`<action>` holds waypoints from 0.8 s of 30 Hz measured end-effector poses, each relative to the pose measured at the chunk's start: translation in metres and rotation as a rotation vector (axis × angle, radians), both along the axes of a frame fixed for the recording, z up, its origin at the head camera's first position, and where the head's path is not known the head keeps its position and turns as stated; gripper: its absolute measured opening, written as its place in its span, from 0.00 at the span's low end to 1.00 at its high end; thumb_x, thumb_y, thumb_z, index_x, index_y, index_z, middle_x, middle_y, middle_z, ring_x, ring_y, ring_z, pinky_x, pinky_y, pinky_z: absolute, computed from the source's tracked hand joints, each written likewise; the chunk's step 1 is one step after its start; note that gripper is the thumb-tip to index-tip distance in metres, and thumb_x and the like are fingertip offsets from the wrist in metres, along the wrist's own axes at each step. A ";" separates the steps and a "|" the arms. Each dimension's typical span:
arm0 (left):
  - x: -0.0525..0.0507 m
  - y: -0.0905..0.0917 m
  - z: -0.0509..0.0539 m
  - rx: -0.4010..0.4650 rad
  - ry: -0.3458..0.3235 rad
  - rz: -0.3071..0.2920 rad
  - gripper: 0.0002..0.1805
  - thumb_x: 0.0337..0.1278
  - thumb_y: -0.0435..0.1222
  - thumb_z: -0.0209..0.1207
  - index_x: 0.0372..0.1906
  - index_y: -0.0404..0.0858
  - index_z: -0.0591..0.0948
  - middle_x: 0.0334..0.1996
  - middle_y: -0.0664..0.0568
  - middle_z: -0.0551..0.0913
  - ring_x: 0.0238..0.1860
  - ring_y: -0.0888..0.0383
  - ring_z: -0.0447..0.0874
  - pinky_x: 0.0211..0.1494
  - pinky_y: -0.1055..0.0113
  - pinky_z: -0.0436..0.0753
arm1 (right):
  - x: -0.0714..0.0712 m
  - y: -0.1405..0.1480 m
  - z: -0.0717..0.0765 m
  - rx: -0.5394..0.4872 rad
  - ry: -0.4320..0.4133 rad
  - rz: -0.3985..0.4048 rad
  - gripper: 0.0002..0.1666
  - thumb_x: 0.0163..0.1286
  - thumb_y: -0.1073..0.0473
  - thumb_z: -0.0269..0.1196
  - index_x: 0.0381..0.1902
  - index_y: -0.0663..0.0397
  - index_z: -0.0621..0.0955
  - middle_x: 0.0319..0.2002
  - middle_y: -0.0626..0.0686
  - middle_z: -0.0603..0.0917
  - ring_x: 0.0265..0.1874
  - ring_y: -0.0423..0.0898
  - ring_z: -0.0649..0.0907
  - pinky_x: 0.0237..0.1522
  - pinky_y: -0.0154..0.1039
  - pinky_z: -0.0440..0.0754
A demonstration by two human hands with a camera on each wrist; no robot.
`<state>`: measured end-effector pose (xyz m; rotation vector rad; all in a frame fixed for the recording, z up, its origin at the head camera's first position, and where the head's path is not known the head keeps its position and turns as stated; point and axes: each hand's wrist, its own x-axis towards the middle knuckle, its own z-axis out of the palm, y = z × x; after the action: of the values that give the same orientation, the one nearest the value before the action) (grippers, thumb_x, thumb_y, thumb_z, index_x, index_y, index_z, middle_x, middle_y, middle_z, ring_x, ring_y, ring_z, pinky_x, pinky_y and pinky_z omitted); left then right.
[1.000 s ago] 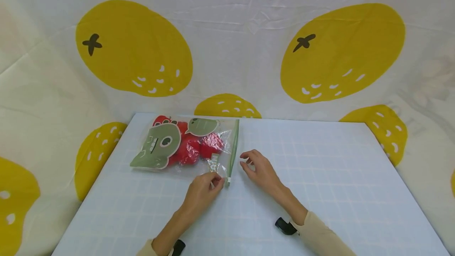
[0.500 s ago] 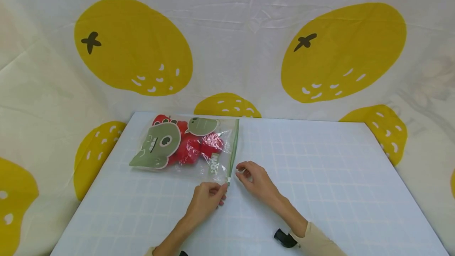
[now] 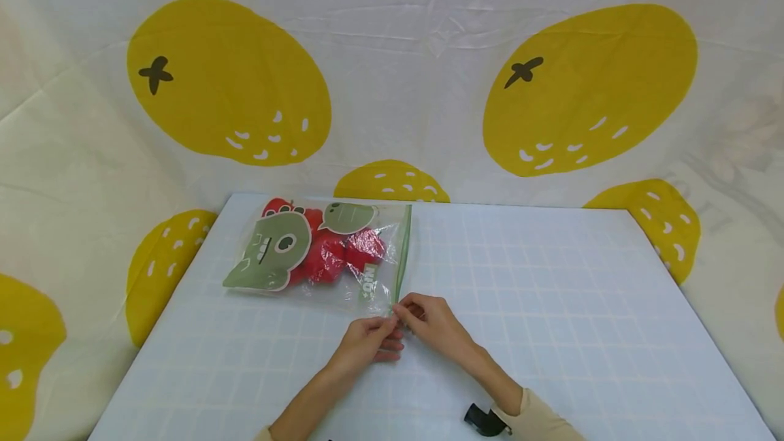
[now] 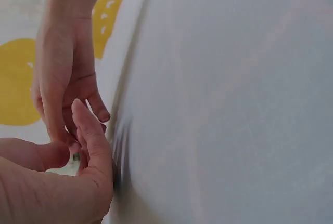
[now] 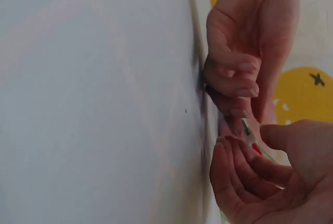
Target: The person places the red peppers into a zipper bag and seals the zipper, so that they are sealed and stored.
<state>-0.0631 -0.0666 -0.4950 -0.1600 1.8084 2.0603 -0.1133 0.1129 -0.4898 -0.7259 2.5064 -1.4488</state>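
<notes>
A clear slider zip bag (image 3: 331, 243) with a green dinosaur print lies flat at the table's back left, several red objects (image 3: 324, 257) inside it. Their kind is blurred by the plastic. Its green zip strip (image 3: 404, 243) runs along the right side. At the near end of that strip, my left hand (image 3: 364, 346) pinches the bag's corner between thumb and forefinger. Beside it, my right hand (image 3: 437, 325) pinches the same zip end, where the white slider is covered by fingertips. In the right wrist view a bit of the bag (image 5: 246, 127) shows between both hands.
The table (image 3: 551, 305) wears a pale blue checked cover. Behind it hangs a white cloth (image 3: 404, 87) printed with yellow fruit. A black wrist-camera mount (image 3: 484, 420) sits by the right sleeve.
My right hand has moved down and left to the zip's near end and grips there. My left hand has slid slightly down and right along the corner. The bag stays in place.
</notes>
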 end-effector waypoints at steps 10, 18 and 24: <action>0.000 0.001 -0.003 0.096 -0.080 0.082 0.20 0.75 0.39 0.58 0.54 0.23 0.79 0.38 0.49 0.86 0.38 0.60 0.86 0.47 0.64 0.88 | -0.002 -0.003 -0.005 -0.050 -0.059 0.004 0.10 0.76 0.56 0.63 0.38 0.55 0.86 0.26 0.44 0.85 0.25 0.36 0.82 0.29 0.32 0.81; -0.002 0.005 -0.004 0.084 -0.058 0.123 0.17 0.74 0.36 0.59 0.52 0.23 0.81 0.36 0.50 0.86 0.37 0.61 0.86 0.46 0.70 0.86 | -0.007 -0.004 -0.006 -0.062 -0.103 -0.033 0.11 0.75 0.55 0.64 0.36 0.56 0.86 0.24 0.45 0.84 0.24 0.38 0.81 0.28 0.31 0.79; -0.003 0.007 -0.001 0.096 -0.061 0.145 0.16 0.74 0.35 0.58 0.51 0.24 0.81 0.36 0.50 0.86 0.38 0.62 0.85 0.46 0.71 0.85 | -0.008 -0.005 -0.004 -0.099 -0.137 -0.053 0.12 0.75 0.55 0.65 0.36 0.58 0.87 0.25 0.49 0.86 0.25 0.41 0.82 0.29 0.31 0.79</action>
<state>-0.0657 -0.0599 -0.4961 -0.3314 1.7029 2.2111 -0.1218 0.1077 -0.4941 -0.5584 2.3825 -1.5928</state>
